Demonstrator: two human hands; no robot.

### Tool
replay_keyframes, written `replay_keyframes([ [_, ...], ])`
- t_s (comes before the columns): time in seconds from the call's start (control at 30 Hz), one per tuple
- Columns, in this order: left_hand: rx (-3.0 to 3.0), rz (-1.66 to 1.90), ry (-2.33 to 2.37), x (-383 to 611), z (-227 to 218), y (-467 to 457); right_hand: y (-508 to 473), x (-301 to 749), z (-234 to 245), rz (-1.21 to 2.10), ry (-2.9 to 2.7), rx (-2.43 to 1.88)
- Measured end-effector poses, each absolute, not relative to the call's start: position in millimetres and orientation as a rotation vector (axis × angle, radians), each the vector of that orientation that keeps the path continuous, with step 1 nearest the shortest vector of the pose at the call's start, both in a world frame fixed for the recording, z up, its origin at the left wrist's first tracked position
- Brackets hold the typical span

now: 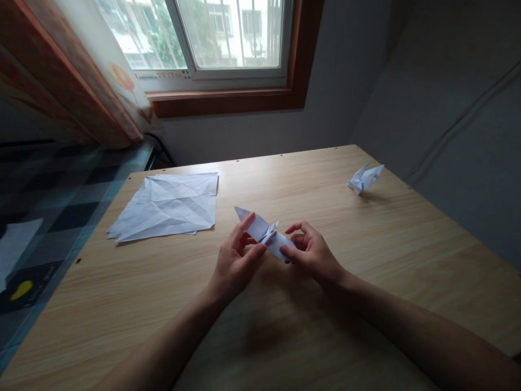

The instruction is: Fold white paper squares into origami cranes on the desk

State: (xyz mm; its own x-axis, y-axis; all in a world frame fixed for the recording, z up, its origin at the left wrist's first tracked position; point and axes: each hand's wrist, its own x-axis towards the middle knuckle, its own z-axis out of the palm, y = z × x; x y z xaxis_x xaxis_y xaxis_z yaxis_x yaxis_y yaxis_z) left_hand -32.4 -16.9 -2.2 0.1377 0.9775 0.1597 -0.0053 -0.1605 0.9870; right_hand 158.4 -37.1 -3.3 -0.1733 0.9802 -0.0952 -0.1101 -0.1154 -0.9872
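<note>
A white folded paper crane (259,228) is held between both hands above the wooden table, its two wings spread to the sides and a narrow folded point standing up in the middle. My left hand (238,252) is closed on the left wing, index finger along its upper edge and thumb near the centre fold. With thumb and bent fingers, my right hand (311,251) pinches the right wing. The crane's underside is hidden.
On the table (171,304), creased white paper sheets (179,203) lie stacked at the left back. Another folded paper crane (364,178) stands near the right back edge. Beside the table at left is a surface with a checked cloth (61,179). A window (232,38) is behind.
</note>
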Motion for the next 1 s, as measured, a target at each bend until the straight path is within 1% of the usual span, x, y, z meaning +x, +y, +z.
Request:
replay_keyframes([
  [0.17,1.107,1.499,1.196,-34,2,-7,-26,167,4,1.510,-1.040,-1.226],
  [0.23,1.034,1.550,1.215,-36,2,-3,-23,171,8,1.520,-1.030,-1.280],
  [0.33,0.982,1.532,1.198,-39,0,1,-20,178,10,1.523,-1.013,-1.298],
  [0.67,0.715,1.510,1.112,-47,9,9,-10,189,-1,1.572,-0.988,-1.139],
  [1.0,0.684,1.533,1.113,-46,9,10,-7,193,3,1.456,-1.054,-1.207],
])
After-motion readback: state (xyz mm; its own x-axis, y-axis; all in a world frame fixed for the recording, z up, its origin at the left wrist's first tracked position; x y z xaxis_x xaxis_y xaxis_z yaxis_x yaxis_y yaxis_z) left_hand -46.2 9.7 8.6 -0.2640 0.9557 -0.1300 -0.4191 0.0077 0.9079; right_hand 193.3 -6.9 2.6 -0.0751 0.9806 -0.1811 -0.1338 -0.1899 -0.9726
